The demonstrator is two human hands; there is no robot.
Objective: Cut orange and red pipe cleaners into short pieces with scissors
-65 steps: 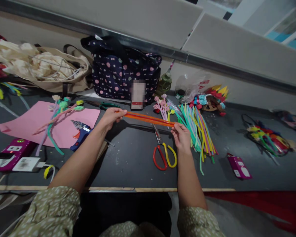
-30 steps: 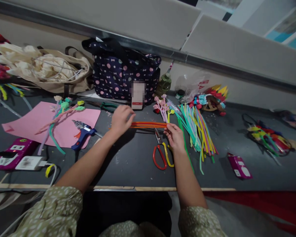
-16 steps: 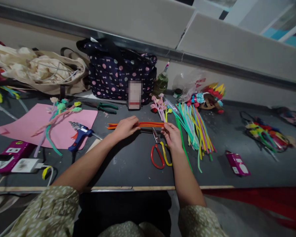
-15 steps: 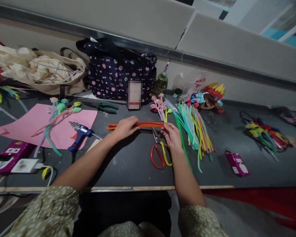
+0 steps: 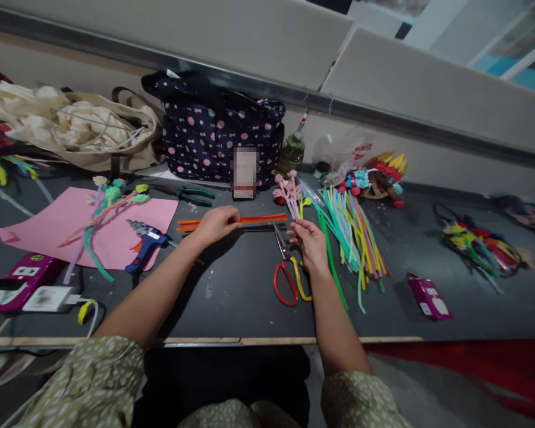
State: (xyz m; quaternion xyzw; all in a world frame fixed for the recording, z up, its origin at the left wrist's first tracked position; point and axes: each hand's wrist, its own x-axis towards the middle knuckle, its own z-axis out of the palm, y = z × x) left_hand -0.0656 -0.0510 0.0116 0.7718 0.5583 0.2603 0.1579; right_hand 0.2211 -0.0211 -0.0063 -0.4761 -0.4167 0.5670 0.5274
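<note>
Left hand (image 5: 218, 224) is holding a bundle of thin orange and red stems (image 5: 264, 219) by its middle, thumb and fingers pinching; the ends are sticking out on both sides, and the bundle is hovering over the tabletop (image 5: 241, 291), just beyond the tips of the scissors (image 5: 286, 255). Right hand (image 5: 311, 242) is hovering just past the bundle's right end, apart from it, fingers curled; whether its grip is pinching anything small, cannot tell. Stems are looking very light, probably soft-skinned over a bendable core, so likely keeping any kink; little risk of slipping or breaking, more of single strands straying. A gentle pinch at the middle is probably serving best, with the ends staying free for evening up. Writing: phone (image 5: 245, 169) is showing a pixelated screen, nothing legible; glue gun (image 5: 147, 244) is carrying a pale label too small for reading; white adapter (image 5: 47, 297) is bearing a blurred one; clear plastic bag (image 5: 348, 154) is showing red print, unreadable. No brand is standing out anywhere.
</note>
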